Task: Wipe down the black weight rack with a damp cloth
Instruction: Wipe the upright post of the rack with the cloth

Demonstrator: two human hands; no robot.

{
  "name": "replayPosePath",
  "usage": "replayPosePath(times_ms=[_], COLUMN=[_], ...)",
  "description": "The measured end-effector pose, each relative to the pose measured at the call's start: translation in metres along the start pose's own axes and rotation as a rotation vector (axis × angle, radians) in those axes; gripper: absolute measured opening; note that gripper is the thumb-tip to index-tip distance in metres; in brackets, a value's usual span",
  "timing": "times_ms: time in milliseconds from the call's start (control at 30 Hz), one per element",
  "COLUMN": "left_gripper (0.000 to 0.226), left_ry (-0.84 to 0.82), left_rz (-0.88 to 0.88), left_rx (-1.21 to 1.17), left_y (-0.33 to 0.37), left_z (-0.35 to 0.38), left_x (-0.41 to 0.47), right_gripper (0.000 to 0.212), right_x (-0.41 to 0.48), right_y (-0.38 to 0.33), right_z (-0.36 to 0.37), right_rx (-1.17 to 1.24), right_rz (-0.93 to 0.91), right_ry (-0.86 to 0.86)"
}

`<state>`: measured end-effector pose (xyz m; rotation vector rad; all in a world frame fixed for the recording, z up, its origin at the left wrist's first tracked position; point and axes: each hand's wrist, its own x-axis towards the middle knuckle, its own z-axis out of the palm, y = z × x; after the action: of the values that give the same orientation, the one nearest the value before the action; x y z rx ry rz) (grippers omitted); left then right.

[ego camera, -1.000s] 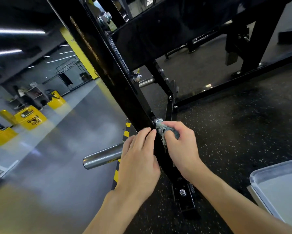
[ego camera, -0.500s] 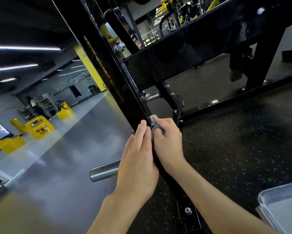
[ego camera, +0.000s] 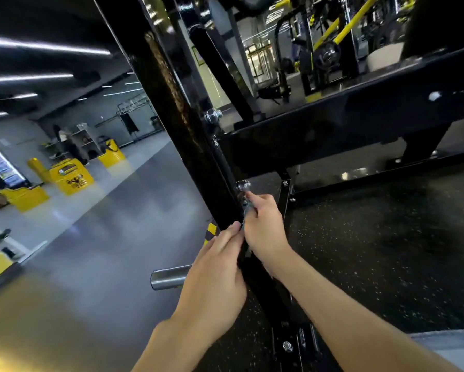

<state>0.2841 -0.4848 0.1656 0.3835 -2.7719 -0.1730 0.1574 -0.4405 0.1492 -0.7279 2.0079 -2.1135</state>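
At the weight rack [ego camera: 190, 140] edge, right hand [ego camera: 265, 233] fingers pinch the cloth [ego camera: 247, 210], left hand [ego camera: 214, 288] fingers lie straight.

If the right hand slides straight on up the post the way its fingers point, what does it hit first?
Most likely the silver bolt head on the black upright, just above the right hand and its cloth.

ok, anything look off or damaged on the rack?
One thing: a brownish mottled streak runs down the black upright, above where the right hand presses the cloth. It could be worn paint, rust or a faded decal; too blurred to tell. Nothing looks spilled or bent.
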Motion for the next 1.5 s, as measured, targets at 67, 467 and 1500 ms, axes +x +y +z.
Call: replayPosePath(times_ms=[67, 467, 1500], left_gripper=[0.062, 0.11, 0.127], left_ry=[0.028, 0.5, 0.579], left_rz=[0.001, 0.017, -0.037], left_rx=[0.006, 0.32, 0.605], left_y=[0.001, 0.025, 0.031], left_z=[-0.014, -0.172, -0.239], left_x=[0.006, 0.106, 0.135], right_gripper=[0.038, 0.026, 0.033], right_x=[-0.011, 0.03, 0.067], right_y=[-0.007, -0.192, -0.219], right_z=[-0.01, -0.021, 0.008], right_rx=[0.007, 0.1, -0.057], right_rz=[0.039, -0.238, -0.373], right_ry=[-0.068, 0.119, 0.046])
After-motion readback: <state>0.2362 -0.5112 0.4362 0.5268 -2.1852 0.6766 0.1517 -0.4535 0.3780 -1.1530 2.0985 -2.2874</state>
